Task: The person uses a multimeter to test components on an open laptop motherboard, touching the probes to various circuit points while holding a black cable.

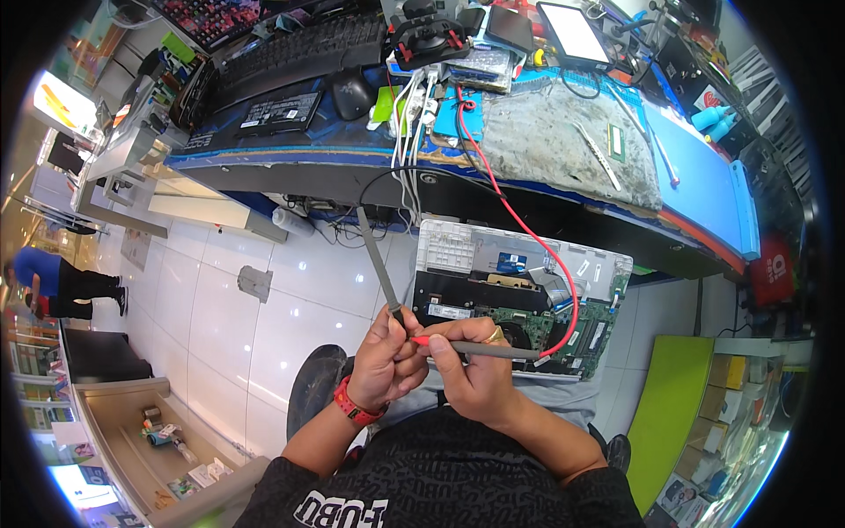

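Note:
My left hand (pixel 385 363) is closed round the lower end of a grey multimeter probe (pixel 378 262), which points up and away with a black lead at its far end. In my right hand (pixel 480 374) is a second multimeter probe (pixel 497 351), lying nearly level, with a red tip and a red lead (pixel 563 264). The red end meets the fingers of my left hand, where the two probe tips come close together; whether they touch is hidden. Beneath my hands an opened laptop (pixel 447 249) rests on my lap, its green circuit board (pixel 576 343) exposed.
Ahead stands a workbench with a worn grey mat (pixel 532 141), tweezers (pixel 598 157), a small green memory module (pixel 616 141), a keyboard (pixel 304 55), a mouse (pixel 351 93) and a laptop battery (pixel 280 113). White cables (pixel 410 150) hang over its edge. A person (pixel 70 280) is at far left.

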A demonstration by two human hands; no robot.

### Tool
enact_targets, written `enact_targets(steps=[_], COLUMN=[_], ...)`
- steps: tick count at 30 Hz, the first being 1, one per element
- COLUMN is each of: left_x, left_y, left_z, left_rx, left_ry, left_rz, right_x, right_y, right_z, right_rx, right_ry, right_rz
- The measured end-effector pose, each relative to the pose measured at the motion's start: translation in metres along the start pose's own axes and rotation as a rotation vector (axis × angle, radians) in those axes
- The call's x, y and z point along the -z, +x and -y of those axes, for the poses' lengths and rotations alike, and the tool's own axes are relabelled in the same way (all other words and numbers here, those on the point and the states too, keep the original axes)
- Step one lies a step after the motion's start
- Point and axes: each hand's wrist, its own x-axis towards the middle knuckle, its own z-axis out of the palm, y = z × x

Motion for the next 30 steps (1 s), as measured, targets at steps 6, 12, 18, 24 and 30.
enact_targets(steps=[6,12,18,24,30], left_x=[0.001,0.003,0.003,0.004,0.003], left_y=[-0.001,-0.001,0.001,0.0,0.0], left_z=[0.002,0.001,0.0,0.0,0.001], left_rx=[0.012,0.006,0.011,0.014,0.015], left_ry=[-0.016,-0.048,-0.05,-0.064,-0.052], left_rz=[-0.032,0.006,0.019,0.03,-0.001], right_x=[-0.002,0.0,-0.004,-0.004,-0.007], right_y=[-0.007,-0.005,-0.007,-0.004,-0.004], right_z=[-0.008,-0.004,-0.006,-0.006,-0.008], right_rx=[-0.09,-0.115,-0.131,-0.102,-0.024], right_ry=[0.103,0.07,0.127,0.086,0.045], right_rz=[-0.087,-0.046,-0.076,-0.065,-0.079])
